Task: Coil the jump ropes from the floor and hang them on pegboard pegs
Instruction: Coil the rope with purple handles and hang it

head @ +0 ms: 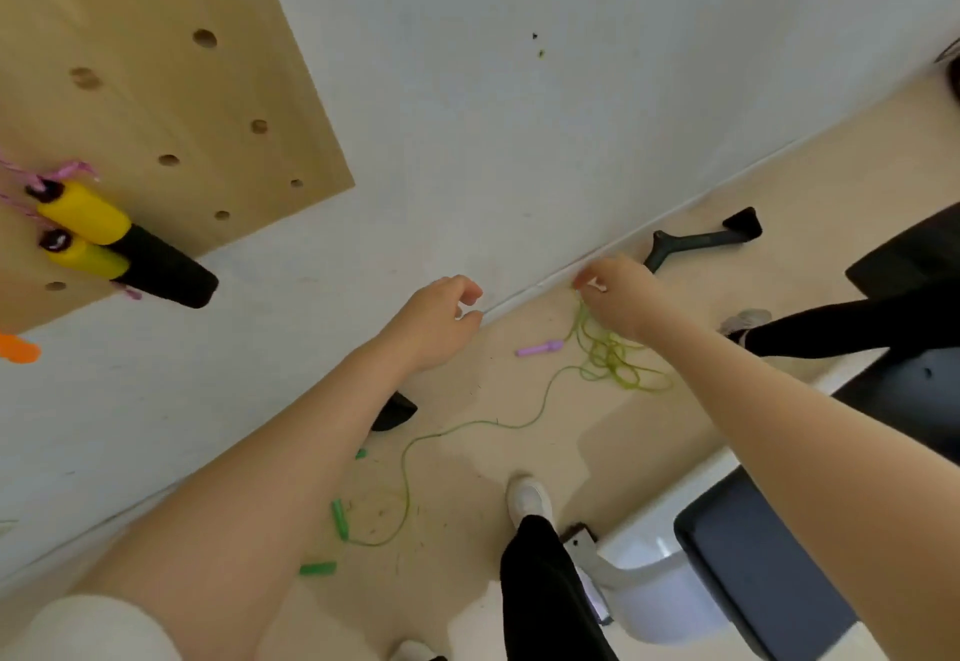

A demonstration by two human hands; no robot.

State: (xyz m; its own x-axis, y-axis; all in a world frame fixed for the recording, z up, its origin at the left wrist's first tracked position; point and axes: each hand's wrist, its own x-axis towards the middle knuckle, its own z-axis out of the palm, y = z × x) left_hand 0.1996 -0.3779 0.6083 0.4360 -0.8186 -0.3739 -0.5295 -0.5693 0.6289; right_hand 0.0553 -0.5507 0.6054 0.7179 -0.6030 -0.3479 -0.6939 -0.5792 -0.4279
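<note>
Now the right hand (618, 296) pinches the green rope (608, 353), hanging loops below; the left hand (441, 317), loosely curled and empty, is near.

Both arms stretch out over the floor (675, 223) twd the wall (519, 114). Left hand (436, 322) hangs w/ open air between it & right hand (623, 296); gap runs down to bare floor along the wall edge. Green rope (608, 359) drops from right hand in a loose tangle, then trails across mid floor to green handles (340, 520) nr the person's shoe (530, 499). Purple handle (540, 348) lies between the hands, lower down. Right side crowded: chair (753, 572), dark tool (701, 242) by wall edge. Pegboard (156, 36) upper left, yellow-black handles (114, 244) stick out at its lower edge.
</note>
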